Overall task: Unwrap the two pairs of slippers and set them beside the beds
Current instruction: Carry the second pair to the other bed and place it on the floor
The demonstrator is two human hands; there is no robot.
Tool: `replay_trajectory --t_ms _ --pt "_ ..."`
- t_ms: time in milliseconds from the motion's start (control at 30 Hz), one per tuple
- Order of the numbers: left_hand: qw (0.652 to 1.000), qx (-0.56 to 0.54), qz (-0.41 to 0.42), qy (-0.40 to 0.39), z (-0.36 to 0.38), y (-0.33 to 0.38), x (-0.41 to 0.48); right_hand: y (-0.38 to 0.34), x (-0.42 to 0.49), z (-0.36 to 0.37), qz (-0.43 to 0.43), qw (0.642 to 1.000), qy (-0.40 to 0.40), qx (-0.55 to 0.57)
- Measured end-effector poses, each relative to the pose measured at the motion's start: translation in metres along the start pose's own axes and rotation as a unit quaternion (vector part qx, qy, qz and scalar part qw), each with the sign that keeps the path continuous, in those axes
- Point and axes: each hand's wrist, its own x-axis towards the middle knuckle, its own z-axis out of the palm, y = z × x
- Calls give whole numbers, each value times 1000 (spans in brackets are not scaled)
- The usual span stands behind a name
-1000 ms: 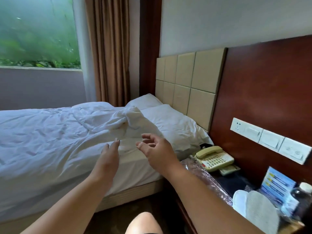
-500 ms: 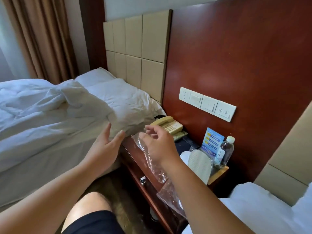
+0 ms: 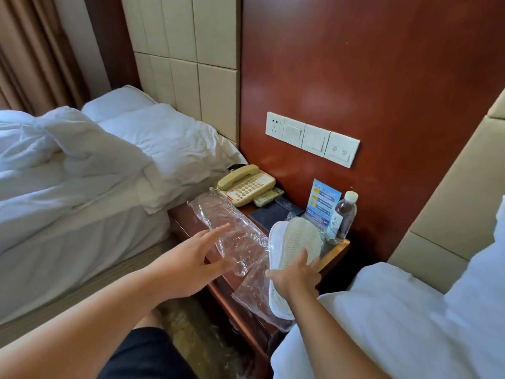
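A white pair of slippers [image 3: 296, 240], soles up and stacked, lies on the wooden nightstand [image 3: 337, 248] and sticks out over its front edge. Clear plastic wrap [image 3: 254, 292] hangs loosely around the lower end of the pair. My right hand [image 3: 296, 276] grips the pair around the middle. An empty clear wrapper [image 3: 221, 220] lies flat on the nightstand to the left. My left hand [image 3: 188, 265] hovers over that wrapper's near end with fingers spread, holding nothing. No other slippers are in view.
A beige telephone [image 3: 246, 184], a remote [image 3: 267, 197], a dark folder [image 3: 269, 214], a blue card [image 3: 322, 205] and a water bottle [image 3: 345, 214] crowd the nightstand's back. The left bed [image 3: 82, 173] and right bed [image 3: 396, 310] flank a narrow floor strip [image 3: 191, 324].
The view has swung right from the left bed to the nightstand. My right hand has moved from the empty wrapper to grip the slippers; my left hand has come forward over the wrapper.
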Motion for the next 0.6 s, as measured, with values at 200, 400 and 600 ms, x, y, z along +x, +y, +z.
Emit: replay_trajectory --t_ms 200,400,600 --pt "1000 5 -8 -5 5 -5 -7 29 11 19 63 997 42 28" --pt "1000 -9 -20 3 -4 -7 -7 7 -2 7 -26 970 69 231" --pt "984 -167 -50 34 -15 2 -7 -41 -62 5 -200 930 111 289"
